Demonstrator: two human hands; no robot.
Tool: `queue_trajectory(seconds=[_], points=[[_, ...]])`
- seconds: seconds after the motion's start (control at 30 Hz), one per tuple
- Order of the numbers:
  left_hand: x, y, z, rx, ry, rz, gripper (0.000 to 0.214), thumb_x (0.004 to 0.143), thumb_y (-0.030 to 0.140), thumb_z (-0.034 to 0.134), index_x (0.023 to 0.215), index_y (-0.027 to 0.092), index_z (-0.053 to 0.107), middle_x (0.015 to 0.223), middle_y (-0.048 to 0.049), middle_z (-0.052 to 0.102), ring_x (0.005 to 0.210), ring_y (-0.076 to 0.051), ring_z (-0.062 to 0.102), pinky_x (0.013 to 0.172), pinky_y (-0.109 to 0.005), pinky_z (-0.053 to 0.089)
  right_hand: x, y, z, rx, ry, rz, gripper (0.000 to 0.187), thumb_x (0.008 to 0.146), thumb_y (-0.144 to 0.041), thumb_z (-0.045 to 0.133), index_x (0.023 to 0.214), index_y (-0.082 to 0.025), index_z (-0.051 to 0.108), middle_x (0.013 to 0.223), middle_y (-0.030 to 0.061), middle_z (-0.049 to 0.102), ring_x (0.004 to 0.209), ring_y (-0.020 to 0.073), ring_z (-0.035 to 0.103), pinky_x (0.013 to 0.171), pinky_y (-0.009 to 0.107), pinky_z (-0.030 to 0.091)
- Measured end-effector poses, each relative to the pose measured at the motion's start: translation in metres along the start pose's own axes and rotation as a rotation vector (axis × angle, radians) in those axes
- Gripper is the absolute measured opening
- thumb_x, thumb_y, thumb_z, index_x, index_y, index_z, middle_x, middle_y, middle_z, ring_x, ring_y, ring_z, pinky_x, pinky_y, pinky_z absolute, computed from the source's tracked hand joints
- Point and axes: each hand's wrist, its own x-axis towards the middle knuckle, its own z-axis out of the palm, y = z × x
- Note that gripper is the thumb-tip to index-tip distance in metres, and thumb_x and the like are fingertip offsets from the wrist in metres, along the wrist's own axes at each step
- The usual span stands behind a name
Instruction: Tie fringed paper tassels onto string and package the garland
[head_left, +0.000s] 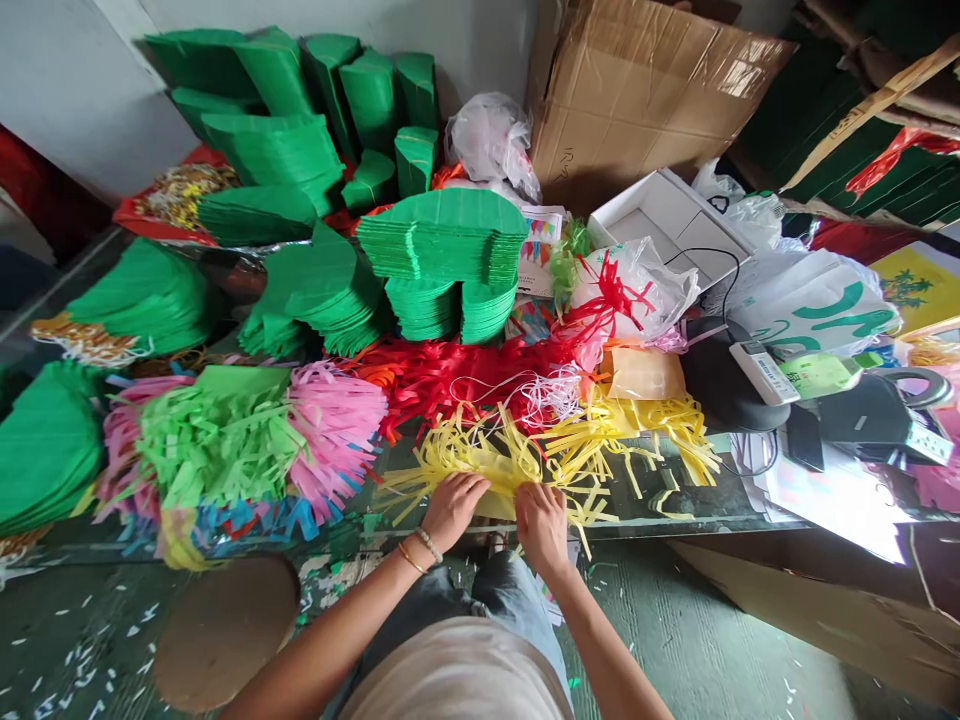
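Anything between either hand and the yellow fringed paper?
Nothing visible. Left hand and right hand both touch the yellow fringed paper at its near side; the white string lies beyond the hands.

Pale top (457,675), blue jeans (517,592); left wrist (436,538): beaded bracelet (428,545), gold-coloured bangle (411,558).

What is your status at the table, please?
Left hand, right hand: both on yellow fringed paper. Tangled white string and red paper strips just beyond, possibly in the way.
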Motion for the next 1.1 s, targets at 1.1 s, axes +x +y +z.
queue_trajectory(seconds=[1.1], points=[[0.001, 0.007, 0.031, 0.092, -0.037, 0.090, 0.040, 0.090, 0.005, 0.039, 0.122, 0.017, 0.059, 0.116, -0.0135, 0.068, 0.106, -0.024, 0.063, 0.094, -0.041, 0.050, 0.021, 0.019, -0.008, -0.198, 0.070, 0.014, 0.028, 0.087, -0.006, 0.049, 0.110, -0.013, 0.063, 0.105, 0.0168, 0.063, 0.098, 0.0301, 0.050, 0.085, 0.044, 0.034]])
